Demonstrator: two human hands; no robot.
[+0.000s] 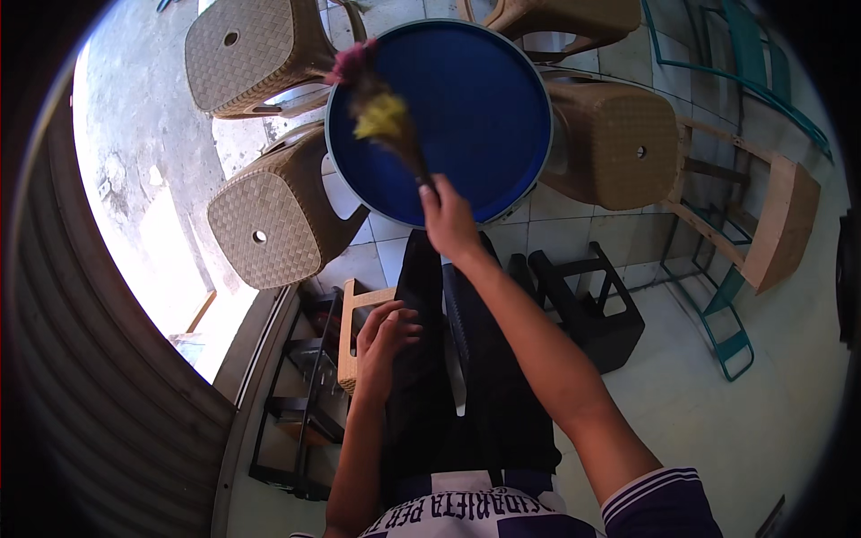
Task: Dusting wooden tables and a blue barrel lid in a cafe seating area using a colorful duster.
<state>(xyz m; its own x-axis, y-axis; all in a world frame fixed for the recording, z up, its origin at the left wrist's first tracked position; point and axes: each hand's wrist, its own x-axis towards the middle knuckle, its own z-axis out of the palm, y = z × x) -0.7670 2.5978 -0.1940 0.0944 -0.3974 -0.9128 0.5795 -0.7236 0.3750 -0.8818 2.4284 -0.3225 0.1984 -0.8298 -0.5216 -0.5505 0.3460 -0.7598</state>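
Note:
My right hand (pixel 449 218) is closed around the handle of a feather duster (pixel 393 124), brown with yellow and pink bands. The duster is blurred and reaches over the left part of a round blue table top or drum lid (pixel 471 107) with a pale rim; whether its feathers touch the surface I cannot tell. My left hand (pixel 388 329) holds nothing, its fingers apart and slightly bent, over my left thigh beside a light tan woven-pattern stool (pixel 348 336).
Brown woven-pattern plastic stools (pixel 266 228) surround the blue round top. A black stool (pixel 609 336) lies right of my legs. Farther right are a wooden frame (pixel 773 222) and green metal frames (pixel 730 346). A black rack (pixel 303 410) and a corrugated shutter (pixel 121 350) stand left.

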